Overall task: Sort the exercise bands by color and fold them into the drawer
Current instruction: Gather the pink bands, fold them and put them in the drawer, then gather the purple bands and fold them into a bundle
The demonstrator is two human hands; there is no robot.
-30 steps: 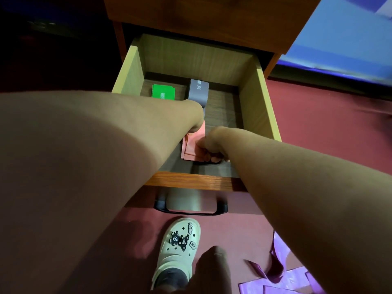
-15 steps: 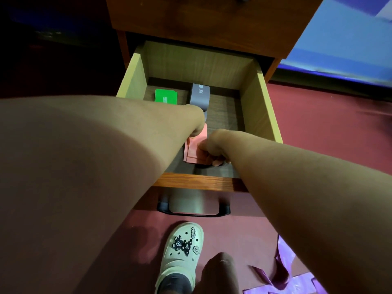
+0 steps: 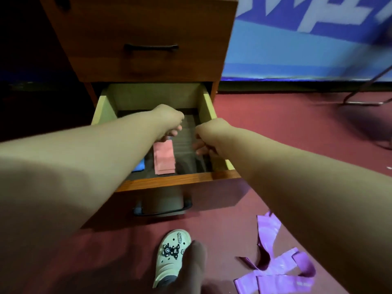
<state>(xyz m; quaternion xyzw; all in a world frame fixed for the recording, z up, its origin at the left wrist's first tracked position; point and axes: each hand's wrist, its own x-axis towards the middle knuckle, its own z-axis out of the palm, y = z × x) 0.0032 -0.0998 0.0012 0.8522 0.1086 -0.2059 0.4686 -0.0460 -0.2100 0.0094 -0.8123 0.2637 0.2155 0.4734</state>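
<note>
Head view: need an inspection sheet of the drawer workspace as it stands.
Surface: open drawer, dark bottom partly bare; red carpet floor around it.
Job's things: pink band folded flat in the drawer; blue band beside it, mostly hidden by the left forearm; purple bands loose and unfolded on the floor.
Clutter: nothing seen.
Grippers: left hand over the pink band's far end, fingers curled, contact unclear; right hand above bare drawer bottom, fingers curled, holding nothing.
Cables: nothing seen.
Surroundings: closed upper drawer; pale shoe; blue banner; metal frame.
</note>
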